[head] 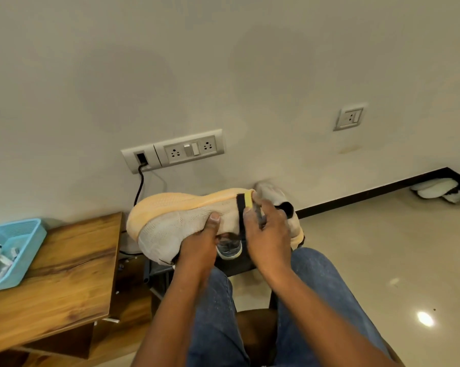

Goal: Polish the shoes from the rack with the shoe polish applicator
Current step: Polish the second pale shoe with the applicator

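With the left hand (pixel 199 243) gripping the knit sneaker (pixel 186 221) sole-up above the lap, the right hand (pixel 267 231) pinching the yellow-and-black applicator (pixel 246 205) at the heel should probably stroke lightly and evenly.

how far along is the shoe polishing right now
Done: one beige shoe is off the rack. In hand: the left hand grips it while the right hand presses the yellow-and-black applicator near its orange sole. Left: its mate behind and a darker shoe below; no finished polish is discernible.
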